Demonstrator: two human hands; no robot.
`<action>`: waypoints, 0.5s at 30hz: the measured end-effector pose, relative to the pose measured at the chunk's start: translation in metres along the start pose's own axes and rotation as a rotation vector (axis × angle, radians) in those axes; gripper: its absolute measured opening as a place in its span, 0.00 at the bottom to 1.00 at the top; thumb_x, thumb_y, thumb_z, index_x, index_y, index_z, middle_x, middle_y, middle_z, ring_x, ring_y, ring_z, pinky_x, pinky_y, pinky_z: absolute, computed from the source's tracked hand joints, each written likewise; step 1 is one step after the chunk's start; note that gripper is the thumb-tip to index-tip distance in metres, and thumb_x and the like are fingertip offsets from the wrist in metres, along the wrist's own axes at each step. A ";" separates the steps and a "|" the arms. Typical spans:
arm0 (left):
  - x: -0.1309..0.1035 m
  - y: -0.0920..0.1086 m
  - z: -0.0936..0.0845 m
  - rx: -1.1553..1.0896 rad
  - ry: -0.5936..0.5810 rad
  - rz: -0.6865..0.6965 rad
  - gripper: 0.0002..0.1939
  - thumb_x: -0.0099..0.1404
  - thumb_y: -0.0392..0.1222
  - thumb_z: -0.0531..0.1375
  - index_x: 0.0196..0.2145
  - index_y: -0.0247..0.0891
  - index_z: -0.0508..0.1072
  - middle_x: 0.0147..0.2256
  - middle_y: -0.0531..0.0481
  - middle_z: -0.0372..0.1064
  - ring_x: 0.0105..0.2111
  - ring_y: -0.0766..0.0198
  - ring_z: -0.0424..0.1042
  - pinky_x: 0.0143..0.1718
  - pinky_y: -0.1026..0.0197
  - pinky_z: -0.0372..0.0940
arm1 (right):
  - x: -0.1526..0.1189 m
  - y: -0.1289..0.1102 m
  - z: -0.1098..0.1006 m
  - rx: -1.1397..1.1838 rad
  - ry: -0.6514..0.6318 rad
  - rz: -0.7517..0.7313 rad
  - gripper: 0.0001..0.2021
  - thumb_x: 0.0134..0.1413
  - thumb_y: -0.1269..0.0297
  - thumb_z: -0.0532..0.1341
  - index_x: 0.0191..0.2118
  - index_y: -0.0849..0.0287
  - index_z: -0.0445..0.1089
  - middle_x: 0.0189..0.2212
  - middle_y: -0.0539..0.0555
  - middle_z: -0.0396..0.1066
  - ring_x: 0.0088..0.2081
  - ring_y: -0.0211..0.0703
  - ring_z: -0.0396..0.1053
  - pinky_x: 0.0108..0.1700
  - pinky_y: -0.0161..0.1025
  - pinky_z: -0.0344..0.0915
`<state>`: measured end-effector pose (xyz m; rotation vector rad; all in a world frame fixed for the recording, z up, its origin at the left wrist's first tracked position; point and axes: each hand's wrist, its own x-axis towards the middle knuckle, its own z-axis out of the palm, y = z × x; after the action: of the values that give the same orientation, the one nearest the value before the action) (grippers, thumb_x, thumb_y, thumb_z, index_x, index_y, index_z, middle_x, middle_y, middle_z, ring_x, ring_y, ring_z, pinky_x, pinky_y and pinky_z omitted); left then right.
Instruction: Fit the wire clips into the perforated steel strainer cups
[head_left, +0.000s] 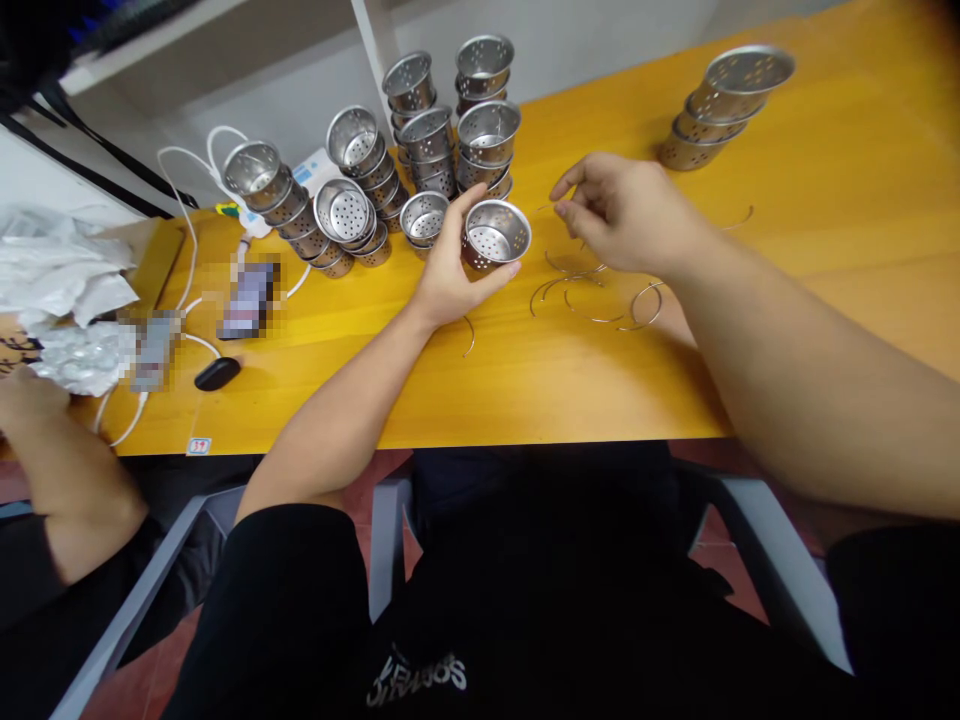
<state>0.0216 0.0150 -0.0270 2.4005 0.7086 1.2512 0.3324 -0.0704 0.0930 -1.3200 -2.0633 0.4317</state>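
Note:
My left hand (450,270) is wrapped round a small perforated metal cup (497,235), its open mouth tilted toward me. My right hand (619,210) is to the right of that cup, thumb and index finger pinched together. A thin metal wire (544,208), faint and blurred, seems to stick out from the fingertips toward the cup. Beneath and in front of the right hand, several loose curved wires (592,318) lie on the yellow table (480,400). One more short curved wire (470,337) rests below my left hand.
Several stacks of perforated cups (352,140) stand along the back, and a leaning stack (720,100) is at the far right. Leftward lie a phone (251,300), white cables, a black oval case (217,374) and plastic bags (82,355). Another person's arm (82,470) is at the left edge.

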 end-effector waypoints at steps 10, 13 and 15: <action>0.006 0.025 -0.015 0.036 0.080 0.007 0.55 0.64 0.84 0.81 0.75 0.52 0.71 0.67 0.41 0.77 0.69 0.42 0.82 0.78 0.33 0.79 | 0.002 0.003 0.021 0.153 0.051 -0.018 0.27 0.89 0.31 0.65 0.58 0.52 0.81 0.36 0.57 0.82 0.36 0.56 0.80 0.52 0.58 0.84; 0.004 0.023 -0.014 0.024 0.056 -0.002 0.55 0.68 0.83 0.79 0.77 0.52 0.68 0.69 0.40 0.76 0.69 0.43 0.82 0.78 0.33 0.77 | 0.002 0.000 0.024 0.171 0.056 -0.015 0.30 0.86 0.24 0.65 0.58 0.49 0.80 0.29 0.52 0.72 0.30 0.52 0.70 0.47 0.57 0.81; 0.002 0.017 -0.011 0.009 0.023 -0.015 0.56 0.72 0.83 0.76 0.81 0.51 0.63 0.71 0.39 0.76 0.71 0.43 0.81 0.80 0.32 0.76 | 0.002 -0.002 0.025 0.188 0.056 -0.020 0.33 0.83 0.20 0.64 0.56 0.48 0.78 0.26 0.49 0.65 0.27 0.49 0.62 0.43 0.56 0.76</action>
<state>0.0184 0.0028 -0.0108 2.3871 0.7393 1.2737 0.3137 -0.0680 0.0757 -1.1855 -1.9375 0.5594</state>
